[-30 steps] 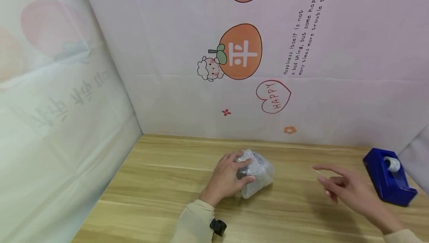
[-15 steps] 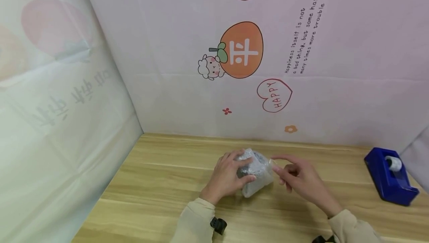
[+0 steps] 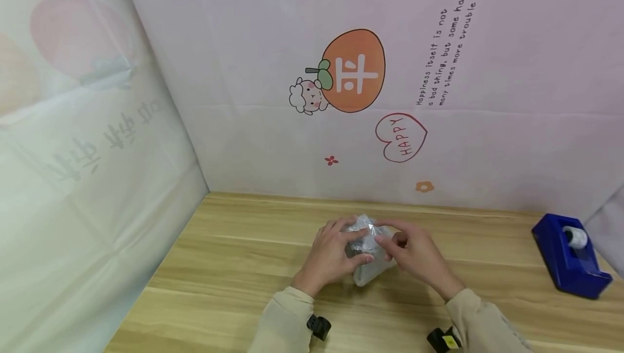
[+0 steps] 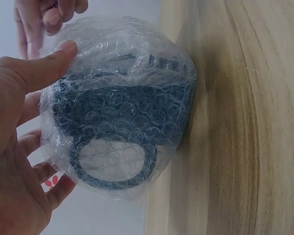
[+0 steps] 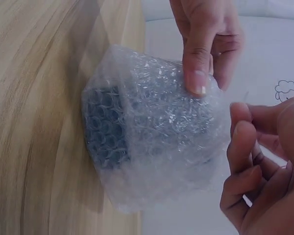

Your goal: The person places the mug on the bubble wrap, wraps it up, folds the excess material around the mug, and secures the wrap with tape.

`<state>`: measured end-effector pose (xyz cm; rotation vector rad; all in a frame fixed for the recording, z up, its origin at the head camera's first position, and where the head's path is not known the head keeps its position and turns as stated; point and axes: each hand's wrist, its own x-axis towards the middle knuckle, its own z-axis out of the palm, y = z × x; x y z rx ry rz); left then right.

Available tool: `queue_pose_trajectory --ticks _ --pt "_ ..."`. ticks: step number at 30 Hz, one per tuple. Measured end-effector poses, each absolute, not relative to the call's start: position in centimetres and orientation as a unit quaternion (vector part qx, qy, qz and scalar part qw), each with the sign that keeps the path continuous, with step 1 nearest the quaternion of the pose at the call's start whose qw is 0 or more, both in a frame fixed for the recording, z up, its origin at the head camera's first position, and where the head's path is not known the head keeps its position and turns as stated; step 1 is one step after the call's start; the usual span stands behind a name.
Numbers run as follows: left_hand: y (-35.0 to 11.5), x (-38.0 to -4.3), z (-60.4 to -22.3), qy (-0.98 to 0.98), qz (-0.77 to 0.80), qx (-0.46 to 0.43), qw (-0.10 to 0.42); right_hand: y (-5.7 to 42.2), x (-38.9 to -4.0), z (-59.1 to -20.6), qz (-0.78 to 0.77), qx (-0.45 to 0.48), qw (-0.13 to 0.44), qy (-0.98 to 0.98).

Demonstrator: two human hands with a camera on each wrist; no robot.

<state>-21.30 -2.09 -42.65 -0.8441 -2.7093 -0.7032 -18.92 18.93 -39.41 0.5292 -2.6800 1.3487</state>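
Observation:
A dark mug-like object with a looped handle, wrapped in bubble wrap [image 3: 369, 270], lies on the wooden table. My left hand [image 3: 327, 258] grips the wrapped mug from its left side, fingers over the far side and thumb on the near side. In the left wrist view, the dark handle loop [image 4: 149, 161] shows through the bubbles. My right hand [image 3: 418, 253] is at the top right of the bundle, index finger and thumb close to the wrap. A glint of clear tape [image 3: 372, 228] shows at those fingertips; its outline is hard to see.
A blue tape dispenser [image 3: 567, 269] with a roll of tape [image 3: 577, 237] stands at the table's right end. Printed cloth walls rise behind [image 3: 273, 152] and to the left [image 3: 97, 207] of the wooden table [image 3: 219, 261].
My right hand has moved left from near the dispenser to the bubble-wrapped mug, bringing the clear tape onto it. The left hand keeps its grip in the same place.

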Motion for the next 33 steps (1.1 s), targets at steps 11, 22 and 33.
queue_pose_trajectory --ticks 11,22,33 --pt "-2.2 -21.2 -42.6 -0.919 -0.233 -0.292 0.128 18.4 -19.1 -39.3 0.368 0.126 0.048 -0.920" --pt "-2.1 -21.2 -42.8 -0.920 -0.236 -0.290 0.120 18.3 -19.4 -39.1 0.367 0.063 0.063 -0.926" --pt "-2.2 -21.2 -42.8 -0.917 -0.242 -0.291 0.123 18.6 -21.1 -39.6 0.361 -0.007 0.061 -0.931"
